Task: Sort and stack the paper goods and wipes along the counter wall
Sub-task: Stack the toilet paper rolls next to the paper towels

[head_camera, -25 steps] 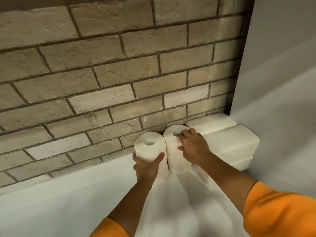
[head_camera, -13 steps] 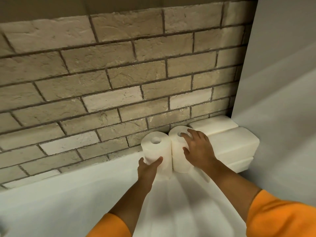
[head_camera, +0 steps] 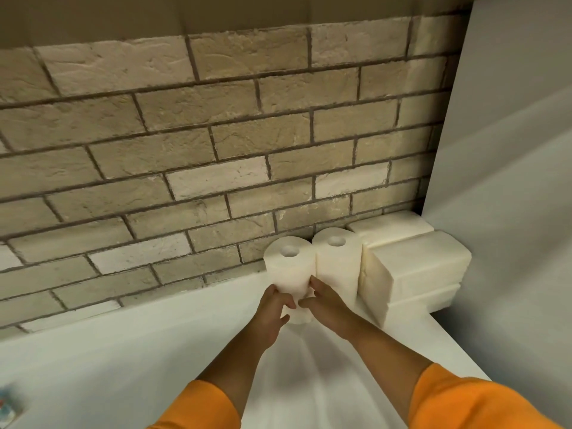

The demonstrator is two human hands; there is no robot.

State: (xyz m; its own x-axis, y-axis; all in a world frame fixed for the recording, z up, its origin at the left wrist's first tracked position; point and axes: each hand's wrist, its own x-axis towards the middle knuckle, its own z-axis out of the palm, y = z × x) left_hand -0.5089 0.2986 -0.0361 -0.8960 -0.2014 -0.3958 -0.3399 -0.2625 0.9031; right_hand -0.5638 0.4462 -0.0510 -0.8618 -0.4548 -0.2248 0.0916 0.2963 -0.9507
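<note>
Two white paper rolls stand upright side by side against the brick wall. The left roll (head_camera: 288, 264) is gripped low down by both hands: my left hand (head_camera: 274, 308) on its left side, my right hand (head_camera: 325, 301) on its right front. The right roll (head_camera: 337, 261) stands free, touching the left roll and the white paper packs (head_camera: 414, 267) stacked in the corner. A further pack (head_camera: 390, 226) lies behind them against the wall.
The white counter (head_camera: 108, 360) stretches left along the brick wall (head_camera: 185, 150). A grey side panel (head_camera: 510, 181) closes the right end. A small blurred blue and red object (head_camera: 9, 407) sits at the bottom left edge.
My right hand has left the top of the right roll and come down onto the left roll. The view has tilted up a little.
</note>
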